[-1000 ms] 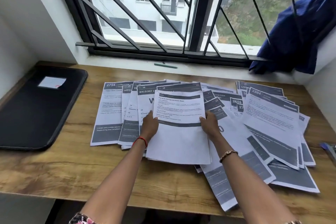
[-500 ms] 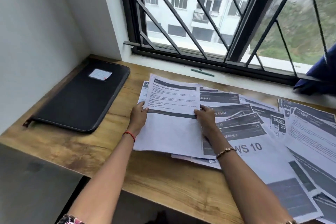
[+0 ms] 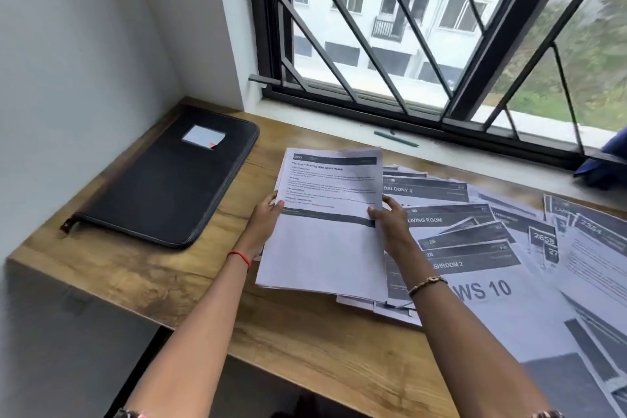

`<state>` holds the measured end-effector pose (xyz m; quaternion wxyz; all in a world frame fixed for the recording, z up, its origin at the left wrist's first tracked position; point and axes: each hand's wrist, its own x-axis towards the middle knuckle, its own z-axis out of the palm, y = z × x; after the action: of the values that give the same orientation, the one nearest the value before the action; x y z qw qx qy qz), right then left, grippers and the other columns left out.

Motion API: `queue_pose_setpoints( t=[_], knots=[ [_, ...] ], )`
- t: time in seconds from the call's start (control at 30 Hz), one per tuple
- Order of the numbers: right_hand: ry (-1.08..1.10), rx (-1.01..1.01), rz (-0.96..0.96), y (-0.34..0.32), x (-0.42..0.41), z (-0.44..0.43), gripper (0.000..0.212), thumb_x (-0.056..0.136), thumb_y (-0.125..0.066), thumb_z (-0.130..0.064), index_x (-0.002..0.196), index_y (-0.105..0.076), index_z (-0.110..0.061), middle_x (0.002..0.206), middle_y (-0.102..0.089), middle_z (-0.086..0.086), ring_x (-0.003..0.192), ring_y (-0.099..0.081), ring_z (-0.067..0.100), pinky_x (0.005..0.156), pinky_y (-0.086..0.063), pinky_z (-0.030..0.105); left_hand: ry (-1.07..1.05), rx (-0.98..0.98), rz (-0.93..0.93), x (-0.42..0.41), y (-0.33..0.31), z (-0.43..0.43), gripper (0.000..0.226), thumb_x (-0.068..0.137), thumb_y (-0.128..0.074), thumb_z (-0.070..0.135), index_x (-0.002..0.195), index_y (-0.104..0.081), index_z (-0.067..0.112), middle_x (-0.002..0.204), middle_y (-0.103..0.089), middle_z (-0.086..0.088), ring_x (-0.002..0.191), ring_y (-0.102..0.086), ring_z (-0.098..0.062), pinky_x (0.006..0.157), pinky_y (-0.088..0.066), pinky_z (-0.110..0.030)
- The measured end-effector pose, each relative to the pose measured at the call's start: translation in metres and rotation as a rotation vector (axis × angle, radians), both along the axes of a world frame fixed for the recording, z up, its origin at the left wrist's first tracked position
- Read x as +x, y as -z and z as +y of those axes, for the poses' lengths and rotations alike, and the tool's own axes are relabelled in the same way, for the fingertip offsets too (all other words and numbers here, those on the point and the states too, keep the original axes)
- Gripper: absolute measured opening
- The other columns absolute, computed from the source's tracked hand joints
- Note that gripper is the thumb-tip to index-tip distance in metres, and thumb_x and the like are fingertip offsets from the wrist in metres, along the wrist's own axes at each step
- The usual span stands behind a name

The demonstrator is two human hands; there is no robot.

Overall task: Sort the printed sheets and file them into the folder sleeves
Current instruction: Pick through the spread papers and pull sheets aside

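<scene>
A stack of printed sheets (image 3: 325,248) with a dark header and text on top is held a little above the wooden desk. My left hand (image 3: 266,217) grips its left edge and my right hand (image 3: 390,220) grips its right edge. Many more printed sheets (image 3: 475,237), labelled BALCONY, LIVING ROOM and WS 10, lie fanned out over the desk to the right. A closed black zip folder (image 3: 163,187) with a small white label lies flat at the desk's far left, apart from both hands.
The wooden desk (image 3: 152,285) ends at a white wall on the left and a barred window behind. A green pen (image 3: 395,138) lies on the sill. Dark blue cloth (image 3: 607,159) hangs at the far right.
Both hands have carried the held stack leftward off the spread sheets, closer to the black folder. My view has swung left, so the folder sits nearer the middle.
</scene>
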<state>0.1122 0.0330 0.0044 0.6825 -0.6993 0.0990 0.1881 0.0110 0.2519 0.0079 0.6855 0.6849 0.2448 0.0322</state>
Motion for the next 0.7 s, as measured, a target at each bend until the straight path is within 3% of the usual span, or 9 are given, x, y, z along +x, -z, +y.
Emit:
queue_pose_setpoints(
  t=[0.13,0.27,0.37,0.5,0.6,0.7],
  knots=[
    [0.060,0.052,-0.004,-0.007,-0.002,-0.018,0.051,0.065,-0.061,-0.006,0.115,-0.058,-0.005,0.092,-0.064,0.013,0.074,-0.059,0.024,0.072,-0.050,0.033,0.050,-0.048,-0.015,0.013,-0.004,-0.017,0.040,0.101,-0.034,0.009,0.141,-0.035,0.013,0.129,-0.054,-0.004,0.115,-0.054,-0.020,0.094,-0.046,-0.032],
    [0.134,-0.036,-0.095,-0.010,0.000,-0.043,0.050,0.087,-0.057,-0.001,0.135,-0.046,-0.012,0.094,-0.060,0.004,0.083,-0.058,0.016,0.071,-0.049,0.022,0.093,0.052,-0.030,0.027,-0.007,-0.047,0.048,0.101,-0.032,0.006,0.148,-0.022,0.011,0.136,-0.042,0.001,0.121,-0.041,-0.011,0.097,-0.036,-0.020],
    [0.145,-0.058,-0.144,-0.009,0.001,-0.067,0.053,0.091,-0.052,0.002,0.141,-0.039,-0.008,0.122,-0.056,0.007,0.106,-0.056,0.018,0.090,-0.046,0.028,0.140,0.107,-0.036,0.037,-0.004,-0.069,0.050,0.101,-0.033,0.005,0.148,-0.018,0.010,0.146,-0.035,-0.001,0.133,-0.033,-0.014,0.100,-0.027,-0.015],
    [0.194,-0.065,-0.198,-0.012,-0.003,-0.098,0.049,0.091,-0.049,0.005,0.139,-0.041,-0.004,0.123,-0.058,0.006,0.104,-0.057,0.014,0.089,-0.048,0.021,0.213,0.122,-0.036,0.046,-0.002,-0.099,0.051,0.101,-0.034,0.007,0.149,-0.017,0.010,0.149,-0.032,-0.001,0.135,-0.029,-0.011,0.099,-0.023,-0.011],
    [0.216,-0.053,-0.260,-0.014,-0.009,-0.122,0.043,0.088,-0.053,0.005,0.130,-0.052,-0.006,0.114,-0.063,0.005,0.092,-0.061,0.014,0.073,-0.052,0.011,0.246,0.150,-0.067,0.051,0.001,-0.122,0.054,0.099,-0.040,0.007,0.148,-0.020,0.011,0.149,-0.033,-0.001,0.138,-0.031,-0.016,0.111,-0.023,-0.023],
    [0.280,-0.035,-0.249,-0.018,-0.010,-0.151,0.040,0.083,-0.061,0.004,0.122,-0.058,-0.003,0.110,-0.066,0.012,0.088,-0.064,0.020,0.069,-0.055,0.017,0.281,0.181,-0.150,0.057,-0.003,-0.150,0.054,0.097,-0.044,0.005,0.147,-0.026,0.014,0.142,-0.042,0.002,0.131,-0.041,-0.016,0.112,-0.032,-0.037]
  ],
)
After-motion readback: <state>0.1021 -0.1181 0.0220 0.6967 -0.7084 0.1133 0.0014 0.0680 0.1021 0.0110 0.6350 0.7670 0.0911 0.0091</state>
